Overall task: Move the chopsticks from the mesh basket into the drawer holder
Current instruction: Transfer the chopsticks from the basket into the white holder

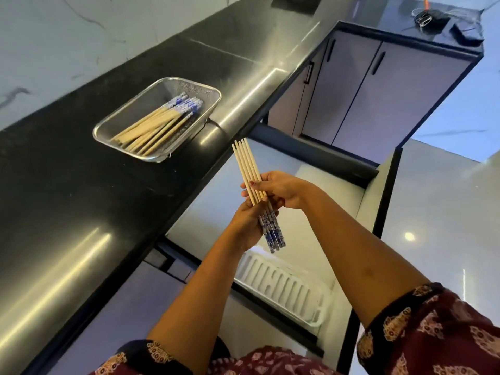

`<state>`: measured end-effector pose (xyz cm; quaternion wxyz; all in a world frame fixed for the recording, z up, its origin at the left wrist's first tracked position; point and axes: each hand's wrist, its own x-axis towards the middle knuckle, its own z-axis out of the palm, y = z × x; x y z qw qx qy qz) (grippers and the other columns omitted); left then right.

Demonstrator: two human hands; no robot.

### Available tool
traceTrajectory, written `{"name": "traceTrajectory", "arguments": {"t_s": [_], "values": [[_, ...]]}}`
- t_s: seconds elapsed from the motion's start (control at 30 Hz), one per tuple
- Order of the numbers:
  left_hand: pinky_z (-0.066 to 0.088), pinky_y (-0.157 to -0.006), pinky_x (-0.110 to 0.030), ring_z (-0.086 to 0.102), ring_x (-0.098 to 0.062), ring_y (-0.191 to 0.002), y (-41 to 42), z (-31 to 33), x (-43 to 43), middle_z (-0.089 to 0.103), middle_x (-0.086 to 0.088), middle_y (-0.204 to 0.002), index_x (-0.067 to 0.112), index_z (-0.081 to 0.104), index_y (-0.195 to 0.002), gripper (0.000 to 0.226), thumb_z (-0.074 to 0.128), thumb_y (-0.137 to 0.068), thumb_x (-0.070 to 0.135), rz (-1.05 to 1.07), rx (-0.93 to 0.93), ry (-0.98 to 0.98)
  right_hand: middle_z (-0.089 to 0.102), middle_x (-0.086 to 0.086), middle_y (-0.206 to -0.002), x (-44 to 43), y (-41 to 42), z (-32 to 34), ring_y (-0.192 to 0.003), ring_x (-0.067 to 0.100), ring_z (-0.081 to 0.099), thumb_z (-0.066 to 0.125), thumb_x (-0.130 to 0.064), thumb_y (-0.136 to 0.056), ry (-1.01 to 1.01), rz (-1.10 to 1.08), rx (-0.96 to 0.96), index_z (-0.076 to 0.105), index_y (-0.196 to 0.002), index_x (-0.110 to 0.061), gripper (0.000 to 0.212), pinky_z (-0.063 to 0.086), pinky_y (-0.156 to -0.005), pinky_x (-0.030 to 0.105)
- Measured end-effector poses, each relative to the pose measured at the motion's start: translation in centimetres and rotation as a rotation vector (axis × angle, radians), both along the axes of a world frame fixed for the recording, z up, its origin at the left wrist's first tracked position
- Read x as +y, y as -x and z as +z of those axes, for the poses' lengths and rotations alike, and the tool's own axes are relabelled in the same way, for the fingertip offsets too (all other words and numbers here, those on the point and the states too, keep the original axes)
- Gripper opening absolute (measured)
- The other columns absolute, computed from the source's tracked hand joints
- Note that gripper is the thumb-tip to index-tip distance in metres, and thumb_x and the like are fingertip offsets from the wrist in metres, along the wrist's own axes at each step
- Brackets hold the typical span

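A bundle of several chopsticks (247,166), pale wood with blue-and-white patterned ends, is held over the open drawer (324,180). My left hand (244,226) grips the patterned lower part and my right hand (278,189) closes around the middle, tips pointing up and away. More chopsticks (159,123) of the same kind lie in the metal mesh basket (108,131) on the black countertop, up and left of my hands. A white slotted holder (281,289) lies in the drawer directly below my hands.
The black countertop (81,212) runs along the left. Grey cabinet doors (359,90) with black handles stand beyond the drawer. Dark items and cables (433,17) lie on the far counter at top right. Glossy floor (446,212) is to the right.
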<state>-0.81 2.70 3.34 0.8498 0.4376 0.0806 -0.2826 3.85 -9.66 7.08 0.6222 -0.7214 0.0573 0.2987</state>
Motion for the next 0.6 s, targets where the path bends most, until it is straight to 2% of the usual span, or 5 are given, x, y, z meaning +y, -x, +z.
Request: {"name": "traceTrajectory", "arguments": {"t_s": [0.17, 0.33, 0.5, 0.53, 0.6], "values": [[0.050, -0.086, -0.031, 0.059, -0.026, -0.109, 2.4, -2.5, -0.9, 0.064, -0.013, -0.108, 0.001, 0.048, -0.129, 0.032, 0.037, -0.101, 0.011, 0.070, 0.074, -0.069, 0.077, -0.007, -0.088, -0.5, 1.2, -2.6, -0.081, 0.008, 0.073, 0.059, -0.024, -0.092, 0.030, 0.157, 0.026, 0.071, -0.098, -0.020, 0.014, 0.054, -0.064, 0.019], [0.057, -0.073, -0.023, 0.066, -0.017, -0.094, 4.1, -5.4, -0.3, 0.066, -0.013, -0.107, -0.002, 0.046, -0.130, 0.033, 0.038, -0.100, 0.010, 0.069, 0.134, -0.132, 0.075, -0.004, -0.090, 0.2, 2.5, -4.6, -0.072, 0.005, 0.070, 0.058, -0.024, -0.093, 0.078, 0.296, 0.042, 0.071, -0.105, -0.018, 0.018, 0.054, -0.060, 0.017], [0.046, -0.093, -0.032, 0.059, -0.023, -0.109, 5.0, -7.4, -0.2, 0.057, -0.022, -0.128, 0.002, 0.054, -0.119, 0.025, 0.040, -0.099, 0.009, 0.010, 0.184, -0.192, 0.070, -0.013, -0.063, 0.5, 3.6, -5.4, -0.053, 0.001, 0.061, 0.052, -0.022, -0.097, 0.157, 0.401, 0.080, 0.066, -0.110, -0.010, 0.023, 0.046, -0.054, 0.022], [0.045, -0.095, -0.032, 0.058, -0.023, -0.111, 5.4, -7.6, -0.2, 0.057, -0.021, -0.129, 0.001, 0.053, -0.121, 0.027, 0.041, -0.099, 0.008, -0.021, 0.192, -0.209, 0.071, -0.011, -0.065, 0.5, 3.9, -5.7, -0.055, 0.004, 0.061, 0.053, -0.021, -0.096, 0.161, 0.387, 0.093, 0.066, -0.111, -0.008, 0.023, 0.047, -0.058, 0.025], [0.044, -0.096, -0.031, 0.055, -0.020, -0.114, 5.8, -7.8, 0.2, 0.057, -0.015, -0.129, 0.000, 0.050, -0.127, 0.031, 0.044, -0.098, 0.007, -0.132, 0.152, -0.271, 0.073, 0.007, -0.088, 0.2, 4.7, -6.4, -0.076, 0.019, 0.064, 0.055, -0.022, -0.095, 0.159, 0.321, 0.117, 0.065, -0.114, -0.005, 0.027, 0.050, -0.071, 0.035]]}}
